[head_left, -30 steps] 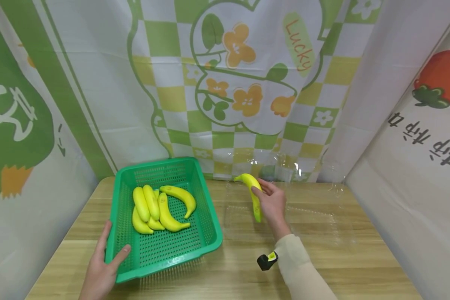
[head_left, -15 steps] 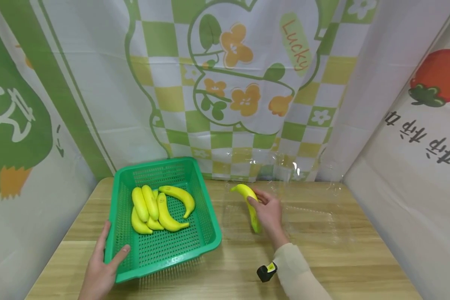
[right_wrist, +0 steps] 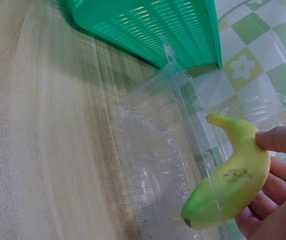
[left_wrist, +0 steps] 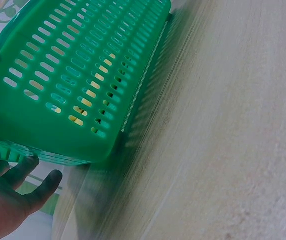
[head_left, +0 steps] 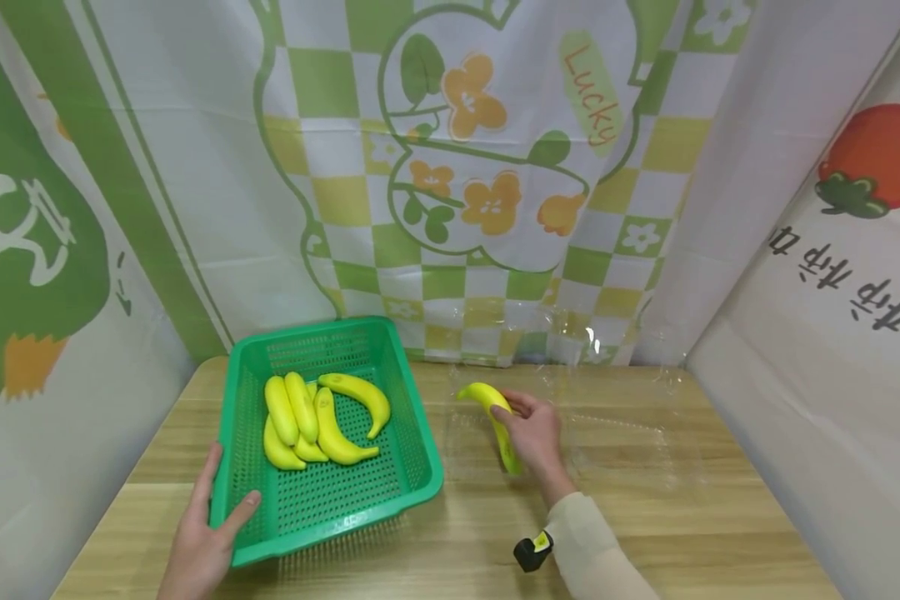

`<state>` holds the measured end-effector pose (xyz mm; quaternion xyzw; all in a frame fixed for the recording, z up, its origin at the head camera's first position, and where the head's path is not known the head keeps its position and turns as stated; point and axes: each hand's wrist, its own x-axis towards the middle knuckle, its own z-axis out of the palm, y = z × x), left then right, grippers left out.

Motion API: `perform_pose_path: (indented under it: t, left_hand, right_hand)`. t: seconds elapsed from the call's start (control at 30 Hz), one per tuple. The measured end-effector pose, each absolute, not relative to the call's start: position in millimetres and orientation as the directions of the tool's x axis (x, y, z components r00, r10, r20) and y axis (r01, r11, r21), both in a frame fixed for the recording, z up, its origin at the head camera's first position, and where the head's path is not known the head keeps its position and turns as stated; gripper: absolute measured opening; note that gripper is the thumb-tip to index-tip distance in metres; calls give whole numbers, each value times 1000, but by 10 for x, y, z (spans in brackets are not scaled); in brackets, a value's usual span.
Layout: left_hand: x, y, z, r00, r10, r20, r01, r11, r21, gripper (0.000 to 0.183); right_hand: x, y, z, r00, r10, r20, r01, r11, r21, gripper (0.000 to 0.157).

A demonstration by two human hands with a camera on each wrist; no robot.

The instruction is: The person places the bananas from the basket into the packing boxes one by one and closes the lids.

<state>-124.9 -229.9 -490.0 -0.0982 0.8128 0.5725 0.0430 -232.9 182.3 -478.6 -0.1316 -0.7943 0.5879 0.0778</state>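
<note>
My right hand [head_left: 534,433] pinches a yellow banana [head_left: 487,396] with a green end between thumb and fingers. The banana slants over the near-left half of a clear plastic clamshell box [head_left: 622,450], whose lid stands open. In the right wrist view, a see-through wall crosses the lower part of the banana [right_wrist: 233,175]; whether it touches the bottom, I cannot tell. At the left, my left hand [head_left: 201,533] holds the rim of a green basket [head_left: 420,450], thumb over the inside and fingers outside. Several yellow bananas [head_left: 333,429] lie inside the basket, some overlapping.
Both stand on a wooden table [head_left: 480,550]. Behind rises a checked green and white curtain [head_left: 435,275], with printed cloth walls [head_left: 832,350] at the sides. A black camera mount [head_left: 532,552] sits on the right wrist.
My right hand has lowered the banana toward the near side and slightly left, down over the clear box. The left hand and the basket stay put.
</note>
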Motion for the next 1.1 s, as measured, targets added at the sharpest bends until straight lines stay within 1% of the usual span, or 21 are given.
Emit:
perform_pose_path:
  t: [0.33, 0.5, 0.63, 1.1]
  left_hand:
    - [-1229, -2304, -4923, -979, -126, -159, -189, 281, 941, 97]
    - [-1219, -2295, -4932, -983, -130, -131, -163, 283, 945, 97]
    - [-1221, -2288, -4928, -984, -126, -127, -159, 285, 945, 97]
    - [-1218, -2300, -4945, -984, -118, -132, -159, 270, 950, 97]
  right_hand:
    - [-2344, 1823, -4874, -966, 247, -72, 148, 306, -940, 35]
    - [-2353, 1836, -4951, -967, 237, -94, 170, 327, -930, 36]
    - [-2360, 1844, -4995, -971, 221, -87, 164, 360, -918, 36]
    - [-2364, 1831, -5030, -965, 242, -100, 189, 383, -904, 37]
